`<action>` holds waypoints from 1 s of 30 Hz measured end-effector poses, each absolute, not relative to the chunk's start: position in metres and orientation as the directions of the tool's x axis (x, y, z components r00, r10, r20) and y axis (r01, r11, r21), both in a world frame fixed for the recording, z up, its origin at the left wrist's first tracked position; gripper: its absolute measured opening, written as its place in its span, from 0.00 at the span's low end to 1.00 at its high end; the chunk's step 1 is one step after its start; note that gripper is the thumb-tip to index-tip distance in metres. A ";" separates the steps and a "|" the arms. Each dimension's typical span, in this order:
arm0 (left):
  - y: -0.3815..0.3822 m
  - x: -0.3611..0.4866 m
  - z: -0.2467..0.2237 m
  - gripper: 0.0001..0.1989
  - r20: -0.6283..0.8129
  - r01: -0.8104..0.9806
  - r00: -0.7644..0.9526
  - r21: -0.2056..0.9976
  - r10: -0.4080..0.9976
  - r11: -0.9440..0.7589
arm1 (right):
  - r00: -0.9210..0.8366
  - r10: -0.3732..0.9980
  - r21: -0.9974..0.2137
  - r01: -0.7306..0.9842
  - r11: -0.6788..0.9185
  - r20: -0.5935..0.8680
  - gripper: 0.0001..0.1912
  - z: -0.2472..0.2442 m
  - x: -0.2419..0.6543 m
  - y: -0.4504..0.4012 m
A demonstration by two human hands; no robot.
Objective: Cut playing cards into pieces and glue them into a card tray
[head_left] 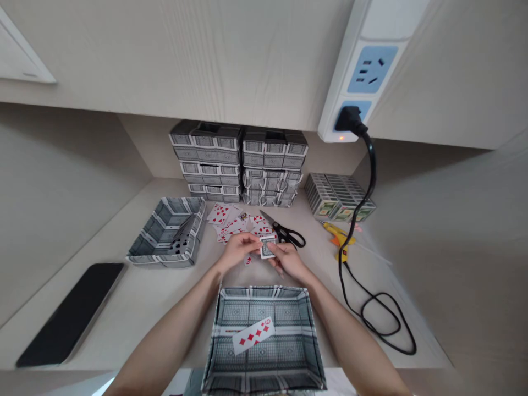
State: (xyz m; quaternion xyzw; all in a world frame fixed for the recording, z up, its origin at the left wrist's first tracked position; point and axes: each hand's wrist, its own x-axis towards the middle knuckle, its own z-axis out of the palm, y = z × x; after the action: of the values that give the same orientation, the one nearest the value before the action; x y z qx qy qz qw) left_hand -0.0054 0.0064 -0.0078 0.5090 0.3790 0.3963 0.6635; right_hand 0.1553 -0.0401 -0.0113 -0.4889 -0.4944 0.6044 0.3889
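Observation:
Between my two hands is a small playing card [267,247], its grey patterned back facing up. My left hand [239,248] pinches its left edge, and my right hand [289,258] grips it from the right with the thumb on top. Just beyond lie loose playing cards [225,214], faces up with red pips. Black-handled scissors [289,234] rest beside my right hand. Nearest me, between my forearms, stands an open box made of cards [264,368], with a piece of a diamond card [253,334] inside it.
Another card box [165,258] with cards in it stands at left, near a black flat object [72,313]. Stacked card boxes [212,154] fill the back. At right are packs of cards [338,198], a yellow glue gun [341,239] and a black cable [373,165] from a power strip [358,71].

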 end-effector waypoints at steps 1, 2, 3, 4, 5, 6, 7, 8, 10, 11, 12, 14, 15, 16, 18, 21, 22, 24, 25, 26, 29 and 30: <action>0.006 -0.006 -0.008 0.13 -0.102 -0.145 0.401 0.974 0.910 0.173 | -0.211 0.956 -0.979 0.023 -0.204 -0.204 0.26 -0.011 0.155 -0.040; 0.006 -0.006 -0.009 0.13 -0.104 -0.149 0.404 0.973 0.909 0.178 | -0.203 0.958 -0.980 0.034 -0.198 -0.201 0.26 -0.010 0.155 -0.041; 0.006 -0.006 -0.009 0.13 -0.105 -0.151 0.406 0.972 0.908 0.180 | -0.193 0.961 -0.980 0.045 -0.192 -0.197 0.26 -0.009 0.154 -0.041; 0.006 -0.006 -0.009 0.13 -0.105 -0.153 0.407 0.972 0.907 0.181 | -0.182 0.964 -0.981 0.054 -0.187 -0.193 0.26 -0.008 0.154 -0.041; 0.005 -0.006 -0.009 0.13 -0.104 -0.154 0.406 0.972 0.908 0.180 | -0.170 0.967 -0.981 0.060 -0.183 -0.190 0.26 -0.008 0.153 -0.042; 0.005 -0.006 -0.009 0.13 -0.104 -0.157 0.403 0.971 0.909 0.180 | -0.158 0.969 -0.982 0.062 -0.181 -0.188 0.26 -0.008 0.152 -0.042; 0.005 -0.005 -0.009 0.13 -0.104 -0.162 0.403 0.970 0.909 0.183 | -0.143 0.972 -0.982 0.062 -0.179 -0.186 0.25 -0.008 0.152 -0.042; 0.005 -0.005 -0.008 0.13 -0.107 -0.167 0.403 0.968 0.909 0.188 | -0.125 0.974 -0.982 0.065 -0.179 -0.186 0.25 -0.008 0.151 -0.042; 0.005 -0.004 -0.008 0.14 -0.119 -0.178 0.406 0.962 0.906 0.206 | -0.077 0.980 -0.980 0.088 -0.178 -0.185 0.24 -0.009 0.150 -0.042; 0.005 -0.004 -0.008 0.15 -0.127 -0.183 0.405 0.959 0.905 0.216 | -0.047 0.982 -0.978 0.109 -0.177 -0.182 0.24 -0.010 0.150 -0.042; 0.005 -0.003 -0.009 0.15 -0.134 -0.189 0.404 0.956 0.905 0.225 | -0.019 0.983 -0.975 0.132 -0.177 -0.181 0.24 -0.012 0.149 -0.042; 0.004 -0.002 -0.009 0.15 -0.145 -0.193 0.401 0.952 0.905 0.238 | 0.021 0.984 -0.969 0.169 -0.179 -0.178 0.22 -0.014 0.149 -0.041; 0.004 -0.002 -0.009 0.16 -0.148 -0.192 0.401 0.951 0.904 0.241 | 0.031 0.983 -0.967 0.181 -0.182 -0.179 0.22 -0.016 0.150 -0.041; 0.004 -0.001 -0.008 0.16 -0.150 -0.186 0.404 0.952 0.903 0.242 | 0.033 0.983 -0.964 0.188 -0.186 -0.183 0.22 -0.017 0.150 -0.041; 0.004 -0.001 -0.007 0.15 -0.146 -0.163 0.405 0.960 0.903 0.229 | 0.014 0.982 -0.962 0.198 -0.190 -0.191 0.21 -0.018 0.150 -0.041; 0.003 0.000 -0.005 0.14 -0.099 -0.123 0.354 0.981 0.930 0.152 | -0.018 0.986 -0.961 0.224 -0.160 -0.168 0.20 -0.019 0.150 -0.040; 0.003 0.000 -0.005 0.14 -0.075 -0.106 0.327 0.988 0.942 0.115 | -0.012 0.990 -0.960 0.246 -0.132 -0.140 0.18 -0.020 0.150 -0.040; 0.003 0.001 -0.006 0.13 -0.030 -0.062 0.279 0.997 0.960 0.049 | 0.027 0.999 -0.941 0.336 -0.041 -0.034 0.17 -0.019 0.151 -0.039; 0.003 0.001 -0.007 0.13 -0.013 -0.034 0.267 0.999 0.964 0.023 | 0.048 0.998 -0.917 0.398 0.015 0.037 0.19 -0.019 0.152 -0.039; 0.003 0.001 -0.008 0.13 0.003 -0.003 0.262 1.000 0.965 -0.003 | 0.060 0.992 -0.885 0.461 0.067 0.107 0.20 -0.018 0.152 -0.038; 0.003 0.001 -0.013 0.12 0.044 0.076 0.294 0.995 0.955 -0.069 | 0.055 0.976 -0.803 0.580 0.140 0.210 0.23 -0.016 0.153 -0.038; 0.003 0.001 -0.014 0.12 0.051 0.093 0.313 0.992 0.948 -0.084 | 0.048 0.976 -0.796 0.588 0.143 0.211 0.23 -0.015 0.153 -0.039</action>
State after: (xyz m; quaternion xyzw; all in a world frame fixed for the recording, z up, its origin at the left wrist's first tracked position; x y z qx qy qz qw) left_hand 0.0008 0.0032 -0.0137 0.6147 0.4234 0.4051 0.5279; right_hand 0.1534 -0.0386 -0.0154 -0.6067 -0.6447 0.2458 0.3947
